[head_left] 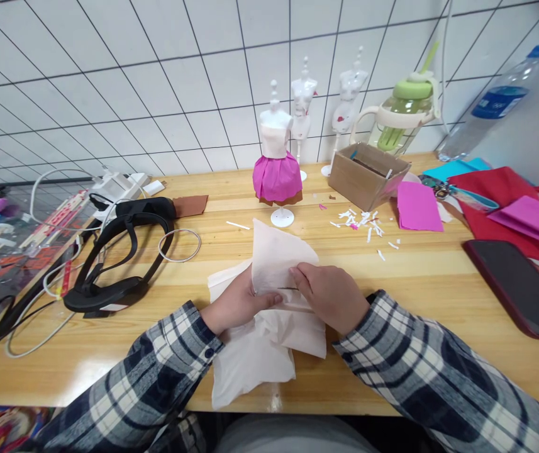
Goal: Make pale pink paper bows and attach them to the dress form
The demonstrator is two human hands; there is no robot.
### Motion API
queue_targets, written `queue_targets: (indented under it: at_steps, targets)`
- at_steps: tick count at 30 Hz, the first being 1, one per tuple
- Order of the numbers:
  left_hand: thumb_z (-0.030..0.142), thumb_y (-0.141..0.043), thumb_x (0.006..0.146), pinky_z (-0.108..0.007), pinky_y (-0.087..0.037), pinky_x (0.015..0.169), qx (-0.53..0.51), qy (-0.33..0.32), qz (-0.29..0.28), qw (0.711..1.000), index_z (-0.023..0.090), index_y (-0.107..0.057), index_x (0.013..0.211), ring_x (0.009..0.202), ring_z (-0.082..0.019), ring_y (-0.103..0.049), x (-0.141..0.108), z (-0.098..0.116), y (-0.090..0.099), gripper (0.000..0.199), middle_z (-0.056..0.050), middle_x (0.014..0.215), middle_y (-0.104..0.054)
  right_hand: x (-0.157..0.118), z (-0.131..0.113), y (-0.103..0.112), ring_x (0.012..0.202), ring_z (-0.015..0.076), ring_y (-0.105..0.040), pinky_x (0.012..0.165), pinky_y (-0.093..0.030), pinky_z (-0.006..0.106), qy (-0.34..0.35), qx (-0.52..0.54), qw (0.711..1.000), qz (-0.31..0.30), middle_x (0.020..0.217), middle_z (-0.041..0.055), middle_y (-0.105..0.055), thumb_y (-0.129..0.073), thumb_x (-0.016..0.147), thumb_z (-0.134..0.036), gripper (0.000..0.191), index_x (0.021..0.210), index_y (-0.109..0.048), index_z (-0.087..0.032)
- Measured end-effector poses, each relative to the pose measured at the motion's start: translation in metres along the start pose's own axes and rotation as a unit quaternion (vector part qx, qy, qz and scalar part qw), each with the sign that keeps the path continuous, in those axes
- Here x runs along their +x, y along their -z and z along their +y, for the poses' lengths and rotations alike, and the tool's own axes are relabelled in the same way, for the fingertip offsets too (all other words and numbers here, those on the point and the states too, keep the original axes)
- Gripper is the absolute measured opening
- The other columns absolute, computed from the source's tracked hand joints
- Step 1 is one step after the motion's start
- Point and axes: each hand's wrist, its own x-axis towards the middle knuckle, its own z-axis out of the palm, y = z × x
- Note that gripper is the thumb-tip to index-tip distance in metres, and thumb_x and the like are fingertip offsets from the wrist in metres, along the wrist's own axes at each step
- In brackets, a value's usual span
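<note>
My left hand is closed on a thin, off-white cloth, its thumb lying across the front. The cloth stands up in a fold above the fingers. From the right, my right hand pinches the same cloth, thumb and forefinger pressed together. A short dark line shows on it between the hands; whether that is a needle or a slit I cannot tell. Beneath both hands, more crumpled off-white cloth spreads over the wooden table. Behind stands a small white dress form wearing a gathered magenta skirt.
Two more dress forms stand by the tiled wall, near a cardboard box and a green-lidded jug. Paper scraps lie in front. A phone and coloured sheets are right; a black headset is left.
</note>
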Motion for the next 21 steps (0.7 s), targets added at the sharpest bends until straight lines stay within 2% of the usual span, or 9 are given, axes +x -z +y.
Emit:
queue_targets:
  at_steps: [9,21]
  targets:
    - [0.024,-0.071,0.077,-0.044,-0.044,0.104,-0.004,0.003,-0.001,1.000,0.016,-0.056,0.126,0.115,-0.028,-0.060,-0.0002,0.0015,-0.0007,0.052,-0.010,0.128,-0.064,-0.0004,-0.0025,0.0026,0.073,0.0188,-0.066,0.058,-0.029,0.029,-0.008,0.001,1.000,-0.006,0.080,0.0034,-0.073,-0.024,0.102,-0.044,0.044,0.091,-0.062,-0.023]
    - [0.019,-0.070,0.075,-0.043,-0.044,0.103,-0.001,0.003,-0.004,1.000,0.016,-0.059,0.123,0.114,-0.028,-0.060,0.0000,-0.0001,-0.0032,0.049,-0.008,0.126,-0.065,-0.0003,-0.0035,0.0001,0.072,0.0184,-0.065,0.058,-0.029,0.029,-0.003,0.008,1.000,-0.004,0.080,0.0032,-0.072,-0.026,0.101,-0.042,0.042,0.091,-0.062,-0.023]
